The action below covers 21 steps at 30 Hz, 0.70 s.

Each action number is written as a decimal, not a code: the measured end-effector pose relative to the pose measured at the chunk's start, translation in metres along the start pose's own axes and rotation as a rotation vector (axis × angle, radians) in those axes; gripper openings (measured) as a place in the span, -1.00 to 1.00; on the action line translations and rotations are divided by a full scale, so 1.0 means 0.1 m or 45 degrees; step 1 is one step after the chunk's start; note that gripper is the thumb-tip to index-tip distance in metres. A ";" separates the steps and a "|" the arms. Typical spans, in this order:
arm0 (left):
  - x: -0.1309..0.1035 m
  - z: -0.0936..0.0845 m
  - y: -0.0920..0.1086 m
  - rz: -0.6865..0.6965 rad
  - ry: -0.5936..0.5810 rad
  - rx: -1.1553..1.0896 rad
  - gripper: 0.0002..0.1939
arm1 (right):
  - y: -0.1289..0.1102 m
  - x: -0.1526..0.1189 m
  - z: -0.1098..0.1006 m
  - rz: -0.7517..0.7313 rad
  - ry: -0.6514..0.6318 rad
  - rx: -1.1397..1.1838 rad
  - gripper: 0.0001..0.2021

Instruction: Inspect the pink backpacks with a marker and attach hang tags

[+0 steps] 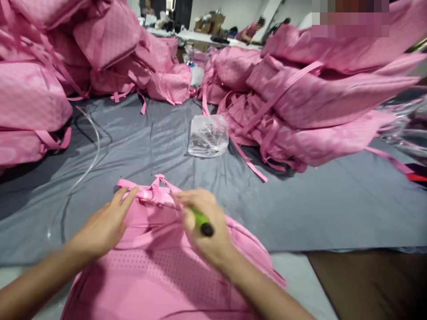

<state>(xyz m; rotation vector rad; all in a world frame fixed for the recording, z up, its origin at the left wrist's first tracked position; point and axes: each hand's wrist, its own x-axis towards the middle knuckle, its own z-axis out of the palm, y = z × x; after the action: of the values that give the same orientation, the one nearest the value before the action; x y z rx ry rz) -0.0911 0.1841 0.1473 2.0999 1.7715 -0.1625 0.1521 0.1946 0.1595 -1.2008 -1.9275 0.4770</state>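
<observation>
A pink backpack (133,284) lies in front of me at the table's near edge, its perforated mesh panel facing up and its top end pointing away. My left hand (106,222) rests at the left of its top end, fingers stretched out against the pink strap and handle area (156,195). My right hand (207,222) is closed around a green-handled tool with a black butt end (202,221), at the right of the same strap area. The tool's working end is hidden and blurred, so its kind cannot be made out.
Pink backpacks are piled at the left (106,35) and right (320,98) of the grey cloth-covered table (160,142). A clear plastic bag of small dark pieces (208,135) sits mid-table. A clear tube (95,151) curves along the left. People and cartons (210,23) are behind.
</observation>
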 end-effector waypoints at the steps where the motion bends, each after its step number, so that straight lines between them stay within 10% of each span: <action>1: 0.01 0.02 -0.01 0.006 0.005 0.000 -0.19 | 0.21 0.13 -0.13 0.030 0.004 -0.188 -0.76; 4: 0.00 0.06 -0.02 0.023 0.041 -0.017 -0.20 | 1.00 0.62 -0.31 0.322 -0.439 -0.948 -0.62; 9: 0.03 0.20 -0.09 0.007 0.096 -0.078 -0.19 | 2.01 1.33 -0.13 0.327 -0.630 -1.086 -0.47; 16: 0.11 0.35 -0.21 -0.011 0.125 -0.101 -0.16 | 2.19 0.73 -0.10 0.257 -0.777 -1.090 -0.57; 21: 0.21 0.41 -0.31 0.081 0.313 0.010 0.03 | 2.12 0.37 -0.19 0.329 -0.535 -1.132 -0.50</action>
<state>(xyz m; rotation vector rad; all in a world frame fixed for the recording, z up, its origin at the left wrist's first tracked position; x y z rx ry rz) -0.1106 0.1920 0.0959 2.2593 1.8369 0.1113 0.2801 0.3267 0.0454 -2.0520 -2.4568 -0.0474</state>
